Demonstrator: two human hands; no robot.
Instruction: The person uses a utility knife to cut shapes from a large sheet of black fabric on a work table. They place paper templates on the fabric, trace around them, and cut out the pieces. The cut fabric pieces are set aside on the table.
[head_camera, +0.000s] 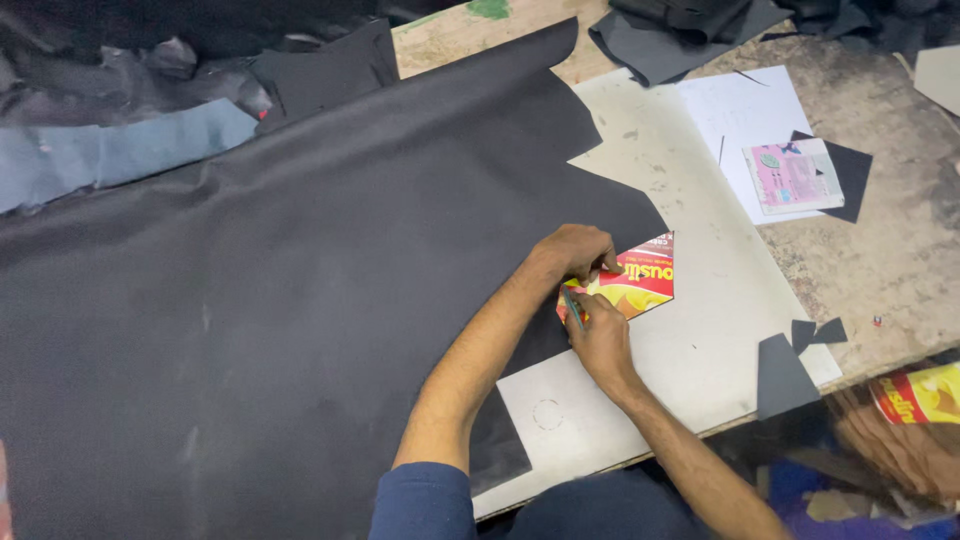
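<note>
While the red-and-yellow printed card (637, 282) lies flat at the edge of the large black sheet (300, 300), the left hand (578, 250) presses fingers down on it and the right hand (600, 340) grips a thin tool (571, 306) against its left edge; beneath the card lies a pale cutting board (700, 330).

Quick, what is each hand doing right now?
Left hand: fingers pressed down on the red and yellow printed cardboard piece, pinning it on the large black leather sheet.
Right hand: closed around a thin dark pen-like tool at the cardboard's edge.
</note>
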